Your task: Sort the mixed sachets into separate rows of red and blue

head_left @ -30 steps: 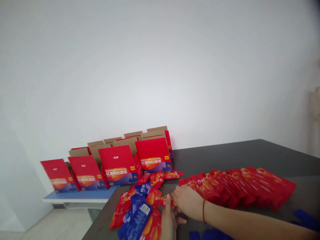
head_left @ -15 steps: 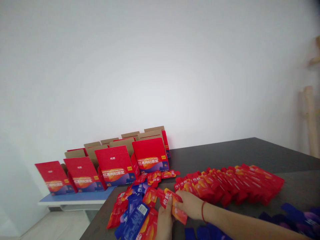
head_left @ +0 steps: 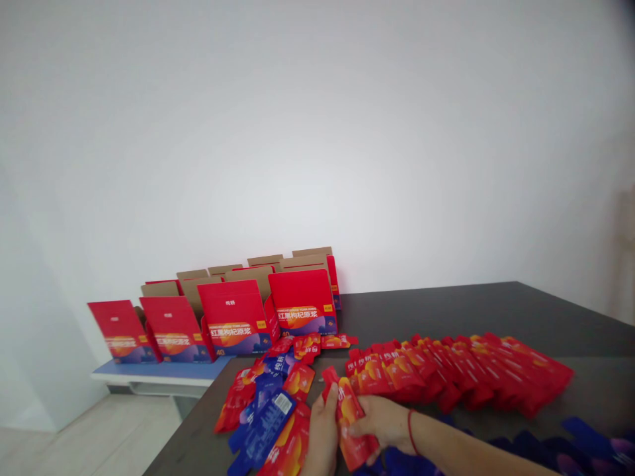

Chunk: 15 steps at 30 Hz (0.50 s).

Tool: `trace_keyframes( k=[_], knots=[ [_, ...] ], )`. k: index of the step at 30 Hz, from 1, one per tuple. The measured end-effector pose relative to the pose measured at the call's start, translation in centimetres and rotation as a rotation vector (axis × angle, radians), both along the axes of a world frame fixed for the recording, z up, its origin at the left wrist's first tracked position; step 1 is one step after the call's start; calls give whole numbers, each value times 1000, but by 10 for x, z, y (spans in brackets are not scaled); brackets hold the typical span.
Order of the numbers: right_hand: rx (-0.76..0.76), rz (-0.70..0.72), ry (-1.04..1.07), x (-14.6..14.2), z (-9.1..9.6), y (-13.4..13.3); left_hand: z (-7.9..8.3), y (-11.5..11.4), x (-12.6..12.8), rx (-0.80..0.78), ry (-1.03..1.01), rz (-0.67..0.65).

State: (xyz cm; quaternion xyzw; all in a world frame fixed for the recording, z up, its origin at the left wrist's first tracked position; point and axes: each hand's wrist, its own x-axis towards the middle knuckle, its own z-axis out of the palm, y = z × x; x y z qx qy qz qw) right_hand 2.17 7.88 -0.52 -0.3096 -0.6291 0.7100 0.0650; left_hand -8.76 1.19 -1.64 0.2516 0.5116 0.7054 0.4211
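Low in the view, my right hand point(head_left: 384, 422), with a red band at the wrist, is closed around the right side of a red pouch point(head_left: 350, 410). My left hand point(head_left: 322, 433) grips the same pouch along its left edge; some of its fingers are hidden. The pouch tilts, its narrow top pointing away from me. Beside my left hand lies a loose pile of red pouches point(head_left: 292, 444) and blue pouches point(head_left: 270, 426). Just beyond my right hand, a long overlapping row of red pouches point(head_left: 446, 367) stretches to the right.
Several open red cartons point(head_left: 302, 297) stand at the back left, some on a blue-topped side table point(head_left: 163, 371). More blue pouches point(head_left: 540, 449) lie at the lower right, partly behind my forearm. The dark table point(head_left: 426, 307) meets a white wall at the back.
My hands and the red pouch have come slightly nearer to me, and the pouch now stands more lengthwise. The camera has shifted a little. The pile and row look the same.
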Motion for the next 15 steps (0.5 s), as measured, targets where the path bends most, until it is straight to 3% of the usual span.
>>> trace_keyframes(
  k=[5, 15],
  knots=[
    [-75, 37, 15, 5, -3, 6, 0, -3, 1, 38, 75, -24],
    [-78, 6, 24, 1, -12, 6, -8, 3, -3, 83, 34, -50]
  ],
)
